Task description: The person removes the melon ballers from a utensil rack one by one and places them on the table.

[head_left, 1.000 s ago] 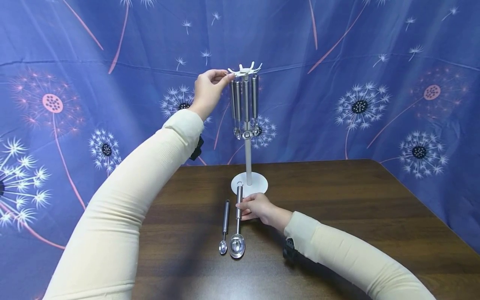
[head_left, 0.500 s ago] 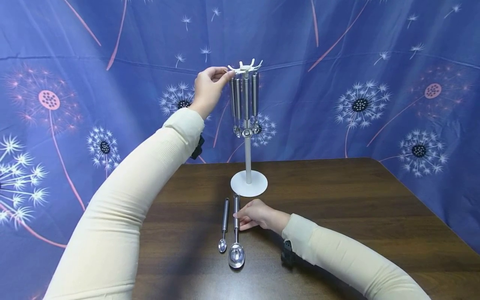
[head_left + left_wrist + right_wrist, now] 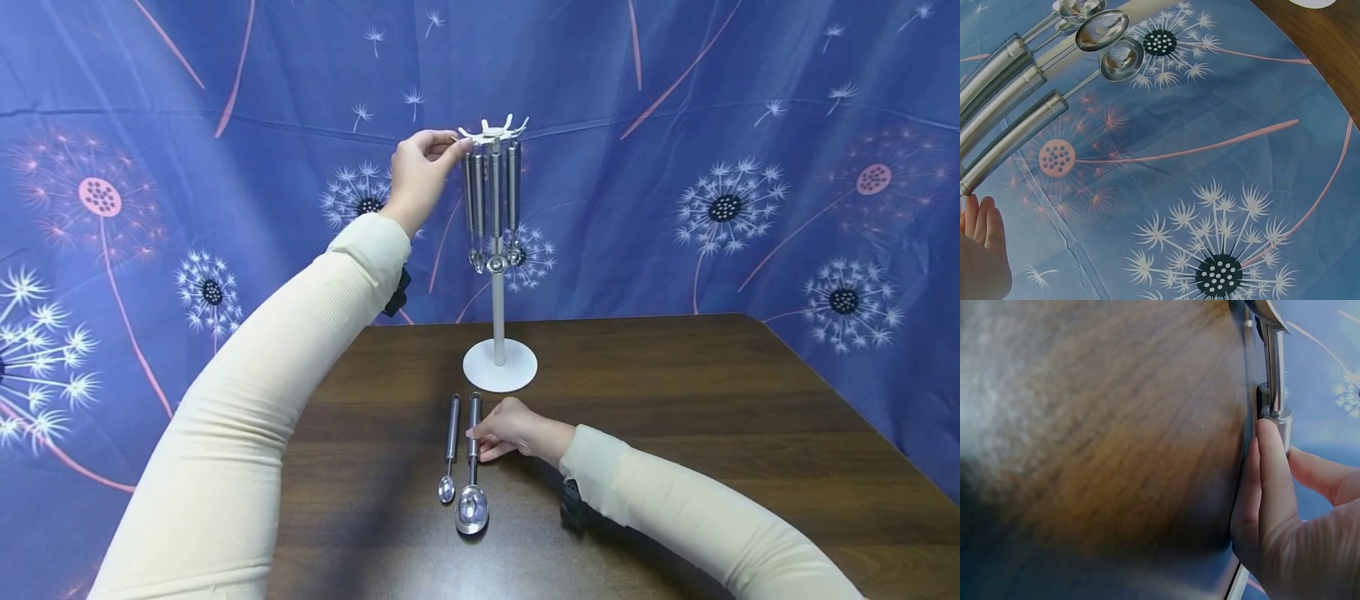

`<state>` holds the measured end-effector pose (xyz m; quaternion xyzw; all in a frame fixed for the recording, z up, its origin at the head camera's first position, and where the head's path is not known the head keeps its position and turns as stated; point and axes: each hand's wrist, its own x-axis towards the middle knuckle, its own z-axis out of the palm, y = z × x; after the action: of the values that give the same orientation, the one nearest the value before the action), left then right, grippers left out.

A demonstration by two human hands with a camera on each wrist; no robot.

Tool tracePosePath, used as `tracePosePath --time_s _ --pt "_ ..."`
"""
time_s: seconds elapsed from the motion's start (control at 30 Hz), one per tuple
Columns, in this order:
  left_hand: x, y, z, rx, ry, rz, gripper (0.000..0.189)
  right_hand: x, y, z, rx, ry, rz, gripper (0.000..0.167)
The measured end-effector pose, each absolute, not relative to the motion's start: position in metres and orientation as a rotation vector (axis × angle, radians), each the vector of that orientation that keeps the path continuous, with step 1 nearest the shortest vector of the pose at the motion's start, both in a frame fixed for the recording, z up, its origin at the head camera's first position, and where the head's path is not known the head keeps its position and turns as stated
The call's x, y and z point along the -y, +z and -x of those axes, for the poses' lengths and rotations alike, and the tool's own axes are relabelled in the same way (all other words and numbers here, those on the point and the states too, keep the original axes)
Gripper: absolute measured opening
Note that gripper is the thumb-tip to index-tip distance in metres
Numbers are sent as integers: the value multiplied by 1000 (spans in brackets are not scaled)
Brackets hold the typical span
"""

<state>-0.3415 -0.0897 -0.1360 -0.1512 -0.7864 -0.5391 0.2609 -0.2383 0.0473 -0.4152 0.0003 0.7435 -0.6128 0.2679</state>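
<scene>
A white stand point(image 3: 498, 308) holds several steel measuring spoons point(image 3: 495, 196) hanging from the hooks of its top rack point(image 3: 495, 133). My left hand point(image 3: 420, 179) pinches the rack's left edge, close to the handle ends; in the left wrist view, its fingers point(image 3: 991, 228) show beside the end of one handle, and the pinch point is out of frame. In front of the stand's base, a large measuring spoon point(image 3: 472, 508) has its handle pinched between thumb and fingers of my right hand point(image 3: 517, 429). To its left lies a smaller measuring spoon point(image 3: 447, 487), which neither hand touches.
The stand's round white base point(image 3: 517, 379) rests on a dark wooden table point(image 3: 675, 400). Behind the table's back edge hangs a blue cloth point(image 3: 600, 233) with dandelion prints. Both wrists wear black cameras.
My right hand has drawn the large measuring spoon back from the stand's base towards me, mostly in the first half second. The left hand keeps its place at the rack.
</scene>
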Motion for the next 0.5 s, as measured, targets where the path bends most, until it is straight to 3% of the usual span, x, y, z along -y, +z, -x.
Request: tracePosePath --time_s 0.5 --pt "88 -137 342 2126 -1459 408 41 -45 -413 240 -2035 -1625 -49 12"
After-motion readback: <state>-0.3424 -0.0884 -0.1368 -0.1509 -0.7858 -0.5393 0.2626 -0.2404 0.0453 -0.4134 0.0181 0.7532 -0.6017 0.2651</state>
